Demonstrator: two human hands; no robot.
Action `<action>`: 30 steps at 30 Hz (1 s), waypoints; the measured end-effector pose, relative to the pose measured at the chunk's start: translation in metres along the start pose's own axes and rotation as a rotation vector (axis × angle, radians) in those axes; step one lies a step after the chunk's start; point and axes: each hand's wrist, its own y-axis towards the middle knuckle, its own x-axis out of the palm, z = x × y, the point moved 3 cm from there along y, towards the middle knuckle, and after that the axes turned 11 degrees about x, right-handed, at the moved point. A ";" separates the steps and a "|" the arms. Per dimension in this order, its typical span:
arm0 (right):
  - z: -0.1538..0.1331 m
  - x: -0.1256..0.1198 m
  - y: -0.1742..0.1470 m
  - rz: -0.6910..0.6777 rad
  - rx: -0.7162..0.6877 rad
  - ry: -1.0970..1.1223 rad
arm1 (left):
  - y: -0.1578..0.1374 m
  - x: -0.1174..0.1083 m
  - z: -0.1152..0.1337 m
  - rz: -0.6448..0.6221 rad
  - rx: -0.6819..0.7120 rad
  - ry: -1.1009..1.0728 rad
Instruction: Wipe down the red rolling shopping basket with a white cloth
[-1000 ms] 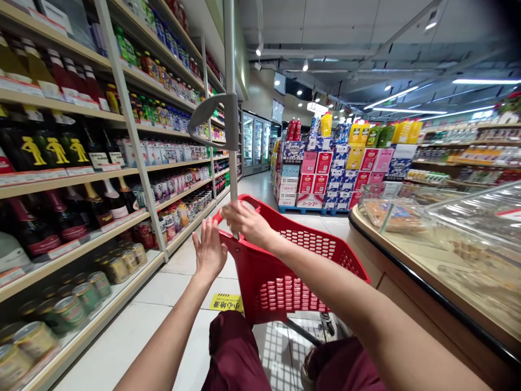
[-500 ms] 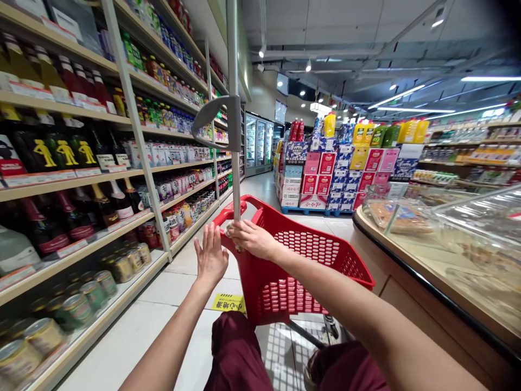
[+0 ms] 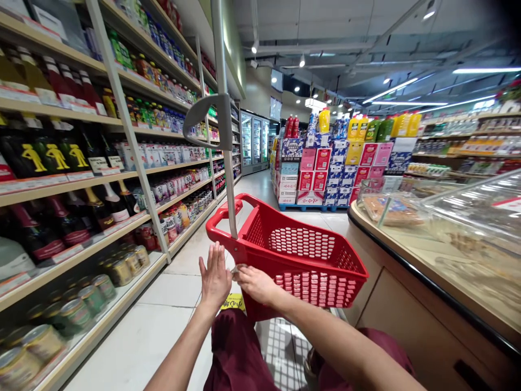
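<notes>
In front of me is a red plastic shopping cart with perforated sides and an open top. A grey metal pole rises from its rear end, with a grey looped handle on it. My right hand is closed on a small pale crumpled cloth, pressed against the cart's side below the foot of the pole. Most of the cloth is hidden by the fingers. My left hand is open, fingers extended upward, just beside the cart's rear corner; whether it touches the cart I cannot tell.
Shelves of bottles and cans line the left. At right stands a wooden counter with clear covers, close beside the cart. Stacked drink cartons stand ahead. A yellow floor sticker lies under my hands.
My right hand has moved down with the cloth, from the foot of the pole to the cart's side below. The left hand has dropped slightly and shifted right, away from the cart's handle.
</notes>
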 end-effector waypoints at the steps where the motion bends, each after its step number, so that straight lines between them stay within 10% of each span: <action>1: 0.001 -0.006 0.003 0.025 0.014 0.002 | 0.001 0.000 0.002 0.007 0.005 0.000; 5: 0.017 -0.031 0.022 0.192 0.139 0.021 | 0.010 0.002 0.010 0.012 0.010 -0.005; 11: 0.022 -0.010 -0.041 -0.002 0.119 -0.017 | 0.006 0.012 0.040 -0.056 0.103 -0.036; 17: 0.042 -0.037 -0.038 0.215 0.333 -0.015 | 0.011 0.020 0.058 -0.018 0.117 -0.089; 23: 0.036 -0.017 -0.084 0.104 0.276 -0.054 | 0.007 0.024 0.075 -0.053 0.222 -0.038; 30: 0.071 -0.052 -0.098 0.210 0.470 -0.108 | 0.011 0.037 0.107 -0.093 0.302 -0.015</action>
